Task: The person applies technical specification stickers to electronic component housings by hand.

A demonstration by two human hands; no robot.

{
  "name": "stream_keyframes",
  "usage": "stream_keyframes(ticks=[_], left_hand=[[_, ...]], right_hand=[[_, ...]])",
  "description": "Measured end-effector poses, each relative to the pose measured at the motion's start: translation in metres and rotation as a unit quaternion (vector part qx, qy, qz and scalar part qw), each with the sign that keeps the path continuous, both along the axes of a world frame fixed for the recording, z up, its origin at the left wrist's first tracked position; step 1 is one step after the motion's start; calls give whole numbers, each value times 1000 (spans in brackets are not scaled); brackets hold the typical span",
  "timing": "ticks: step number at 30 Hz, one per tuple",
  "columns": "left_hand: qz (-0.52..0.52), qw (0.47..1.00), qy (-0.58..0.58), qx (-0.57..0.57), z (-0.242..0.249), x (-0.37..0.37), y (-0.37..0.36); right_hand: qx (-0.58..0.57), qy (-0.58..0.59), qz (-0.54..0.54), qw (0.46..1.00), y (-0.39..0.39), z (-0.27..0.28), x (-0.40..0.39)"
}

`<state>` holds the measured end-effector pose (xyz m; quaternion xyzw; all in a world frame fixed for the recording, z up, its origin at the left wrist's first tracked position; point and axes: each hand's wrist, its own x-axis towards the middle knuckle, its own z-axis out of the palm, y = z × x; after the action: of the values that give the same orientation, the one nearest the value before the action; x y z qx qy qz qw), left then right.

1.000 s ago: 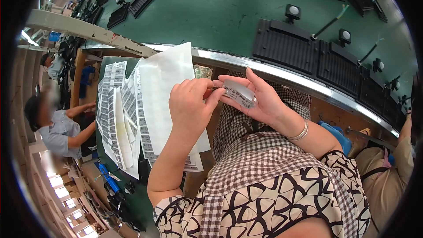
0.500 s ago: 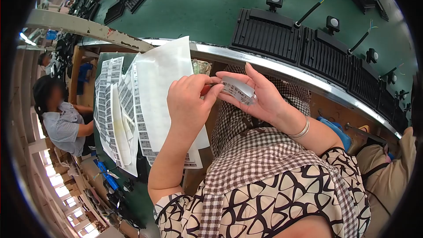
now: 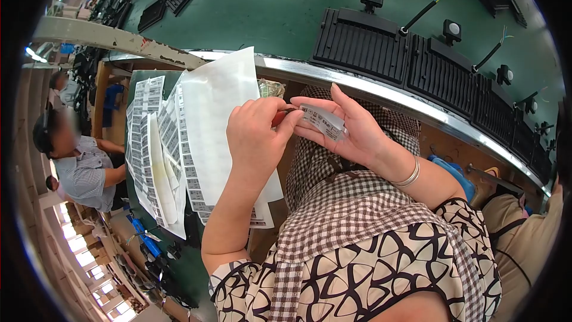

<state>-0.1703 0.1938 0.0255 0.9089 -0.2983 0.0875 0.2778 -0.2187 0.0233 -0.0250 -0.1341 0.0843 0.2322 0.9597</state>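
My left hand (image 3: pixel 256 131) is closed, back upward, with thumb and forefinger pinching a small red tool with a dark end (image 3: pixel 278 118); most of it is hidden by the fingers. Its end lies at the near edge of a shiny silver label (image 3: pixel 325 123) with black print, where "IP65" can be read. My right hand (image 3: pixel 357 131) cradles the label, palm facing me and thumb raised apart from it. Left of my hands, sheets of printed labels (image 3: pixel 143 137) overlap, beside a large white backing sheet (image 3: pixel 217 119) edged with a column of labels.
Black finned floodlights (image 3: pixel 357 48) with sensors and loose wires line the green bench (image 3: pixel 256 12), behind its metal edge (image 3: pixel 286 67). A painted metal bar (image 3: pixel 119 37) crosses at left. One person (image 3: pixel 89 167) is at left; another's clothing (image 3: pixel 512 232) shows at right.
The silver label lies flatter and its print faces me more. My left hand has barely shifted. The person at left has leaned slightly.
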Motion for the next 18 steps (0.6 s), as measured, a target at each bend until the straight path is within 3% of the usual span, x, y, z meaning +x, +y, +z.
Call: stream_keyframes(ticks=[10,18], left_hand=[[1,1000,-15,17,-1,3,0],[10,997,-78,24,-2,1,-3]], right_hand=[[-1,-7,9,1000,0,0,0],[-77,-68,-18,995,2,4,-1]])
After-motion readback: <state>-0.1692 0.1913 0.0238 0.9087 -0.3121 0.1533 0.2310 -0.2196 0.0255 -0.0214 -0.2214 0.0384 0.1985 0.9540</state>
